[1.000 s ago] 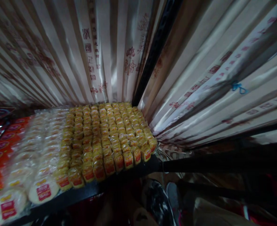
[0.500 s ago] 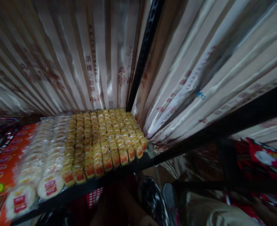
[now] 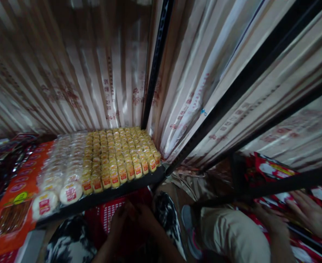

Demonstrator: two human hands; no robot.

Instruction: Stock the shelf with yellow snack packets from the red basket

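Low in the view, my left hand [image 3: 119, 218] and my right hand [image 3: 144, 216] come close together over a red plastic basket [image 3: 110, 213] between my knees. Dimness and blur hide their fingers, so I cannot make out whether they hold anything. Just beyond the hands is a dark shelf edge [image 3: 139, 183]. On that shelf stand tight rows of small yellow wrapped packs [image 3: 117, 157] with red labels. Left of them are two rows of white round wrapped cakes [image 3: 71, 191] with red labels.
An orange package [image 3: 15, 219] and dark shiny packets [image 3: 2, 168] lie at left. Black metal posts [image 3: 157, 62] and bars stand before pleated printed sheeting [image 3: 95, 73]. At right, a co-worker in light trousers [image 3: 232, 230] has hands [image 3: 311, 215] at red packets [image 3: 270, 164].
The view has swung right and the shelf goods look smaller. My hands and the red basket have come into clearer sight. The co-worker's hands now show at right.
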